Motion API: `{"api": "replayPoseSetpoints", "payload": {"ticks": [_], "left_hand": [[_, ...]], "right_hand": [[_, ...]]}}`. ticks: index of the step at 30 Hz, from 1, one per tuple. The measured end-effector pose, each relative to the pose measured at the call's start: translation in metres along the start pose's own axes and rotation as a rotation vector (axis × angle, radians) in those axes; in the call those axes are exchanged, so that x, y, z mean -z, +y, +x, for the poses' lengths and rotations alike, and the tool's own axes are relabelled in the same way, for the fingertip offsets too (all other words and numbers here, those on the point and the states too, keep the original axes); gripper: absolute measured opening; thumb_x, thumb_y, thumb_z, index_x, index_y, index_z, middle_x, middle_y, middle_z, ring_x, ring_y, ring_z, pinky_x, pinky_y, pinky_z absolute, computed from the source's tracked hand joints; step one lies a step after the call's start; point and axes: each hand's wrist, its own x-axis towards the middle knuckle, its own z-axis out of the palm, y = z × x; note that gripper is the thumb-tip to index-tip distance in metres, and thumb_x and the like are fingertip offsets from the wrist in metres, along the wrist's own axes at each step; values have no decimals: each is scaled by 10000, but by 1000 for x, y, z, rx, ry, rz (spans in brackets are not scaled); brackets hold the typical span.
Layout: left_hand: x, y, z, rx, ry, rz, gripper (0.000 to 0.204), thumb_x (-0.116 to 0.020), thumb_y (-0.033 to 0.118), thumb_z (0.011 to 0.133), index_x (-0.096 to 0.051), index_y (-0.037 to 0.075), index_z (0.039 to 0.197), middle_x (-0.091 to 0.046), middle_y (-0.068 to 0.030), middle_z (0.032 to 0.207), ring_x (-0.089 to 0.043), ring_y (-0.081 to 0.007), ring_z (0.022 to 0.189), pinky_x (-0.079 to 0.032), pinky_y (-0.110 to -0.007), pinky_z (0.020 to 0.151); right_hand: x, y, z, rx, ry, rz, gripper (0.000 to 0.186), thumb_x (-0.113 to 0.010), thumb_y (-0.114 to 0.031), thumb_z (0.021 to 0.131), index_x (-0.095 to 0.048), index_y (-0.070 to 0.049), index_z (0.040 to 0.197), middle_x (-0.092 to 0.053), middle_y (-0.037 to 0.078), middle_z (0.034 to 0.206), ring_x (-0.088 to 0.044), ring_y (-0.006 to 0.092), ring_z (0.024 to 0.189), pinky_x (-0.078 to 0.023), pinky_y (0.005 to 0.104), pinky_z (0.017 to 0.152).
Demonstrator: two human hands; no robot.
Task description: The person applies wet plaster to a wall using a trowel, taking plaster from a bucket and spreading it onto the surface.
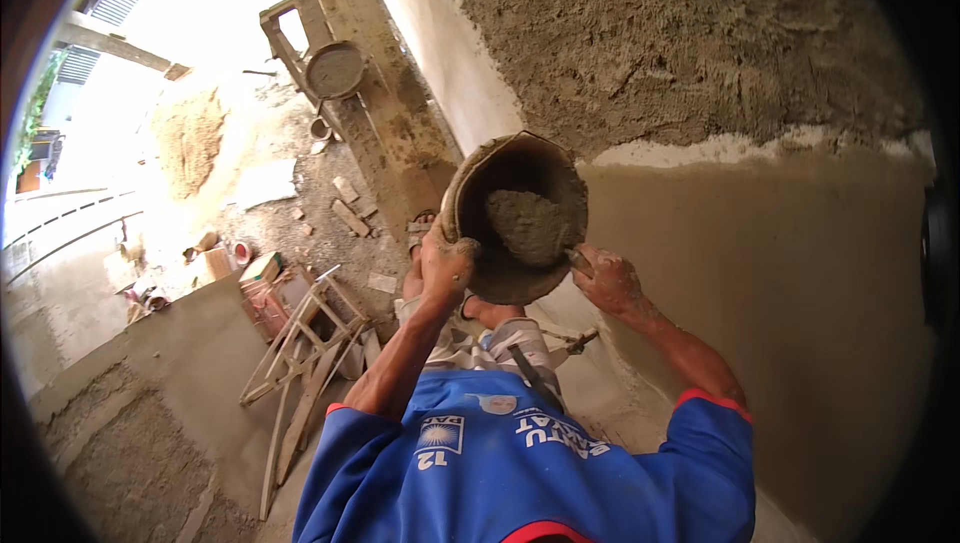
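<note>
My left hand [446, 261] grips the left side of a dark bucket [505, 281], which is tilted so that its mouth faces me. Inside lies a lump of wet grey mortar [535, 227]. Closed around a trowel handle [580, 262], my right hand [611, 283] is at the bucket's lower right rim. Mortar hides the trowel's blade, so I cannot tell how much of the lump rests on it. Both hands are smeared with mortar.
Beyond the bucket runs a plank scaffold [385, 73] with a round pan of mortar [335, 71] on it. Rough plaster [690, 38] covers the wall above a smoother band [760, 273]. Wooden frames [305, 363] and a sand heap [190, 138] lie to the left.
</note>
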Motion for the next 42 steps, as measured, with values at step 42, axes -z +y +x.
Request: {"api": "replayPoseSetpoints", "payload": {"ticks": [42], "left_hand": [[156,-179,144,115,278,-25,544,-540,-28,718,-553,-24,1261,-654,-89,1128,-635,-186,961,-520,-305,845]], "right_hand": [[9,81,198,-627,47,392,438,-673,-114,846,-561,-32,1262,-668,143,953,-652,180,765,-556,294,633]]}}
